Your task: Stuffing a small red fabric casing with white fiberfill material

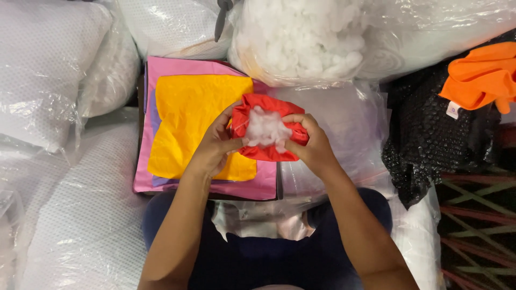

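Note:
A small red fabric cover (264, 107) is held up in front of me, with a tuft of white fibre stuffing (265, 129) showing at its opening. My left hand (214, 145) grips the cover's left edge, thumb at the opening. On the right side, my right hand (312, 145) clasps the cover, fingers curled over the stuffing. Under the hands lies a yellow fabric piece (188, 118) on a pink fabric piece (172, 67).
A clear plastic bag of loose white stuffing (301, 37) sits just beyond the hands. Plastic-wrapped white pillows (48, 70) fill the left side. Orange fabric (481, 75) lies on black bubble wrap (430, 134) at the right. My dark-clothed legs (258, 258) are below.

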